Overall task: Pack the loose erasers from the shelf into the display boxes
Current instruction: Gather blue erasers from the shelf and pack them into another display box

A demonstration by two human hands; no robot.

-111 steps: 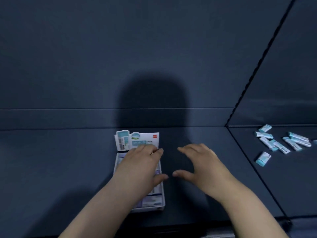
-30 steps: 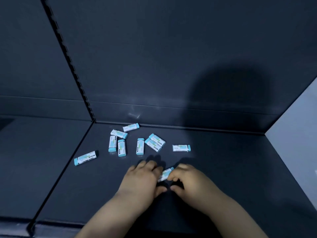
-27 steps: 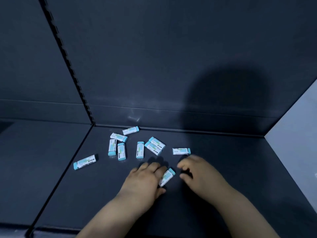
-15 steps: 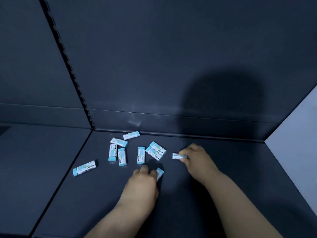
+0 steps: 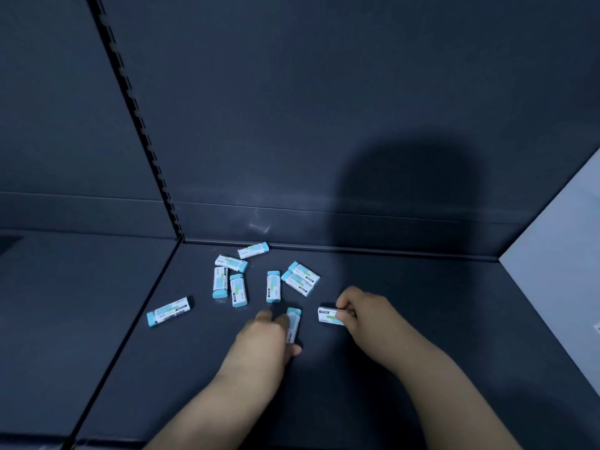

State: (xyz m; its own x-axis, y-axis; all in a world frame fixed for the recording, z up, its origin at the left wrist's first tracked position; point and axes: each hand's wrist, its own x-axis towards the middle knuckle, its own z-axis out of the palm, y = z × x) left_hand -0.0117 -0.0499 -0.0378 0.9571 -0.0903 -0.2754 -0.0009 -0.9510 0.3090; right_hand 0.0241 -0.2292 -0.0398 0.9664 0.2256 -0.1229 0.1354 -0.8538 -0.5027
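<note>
Two erasers are in hand in the head view, one per hand. The left hand has its grip pinched on an upright-pointing eraser, thumb low near the shelf, fingers along its left side. The right hand has its grip closed on the right end of a second eraser, which lies across and points left. Whether either one is lifted clear of the shelf is hard to say from here.

Eight more loose erasers lie on the dark shelf beyond: a stacked-looking pair just far of the hands, a single beside it, a cluster of four running toward the back wall, and one stray off to the left near the shelf divider.

By the look of them, these should be light, small, firm blocks in smooth paper sleeves, so a pinch across the long sides ought to hold; a grip on the teal tip alone may let one swivel or slide out.

Hidden bits: no display box is in view. The left palm covers the near end of its eraser, the right fingers cover theirs, and the sleeve print is too small to read. A big shadow darkens the back wall.
</note>
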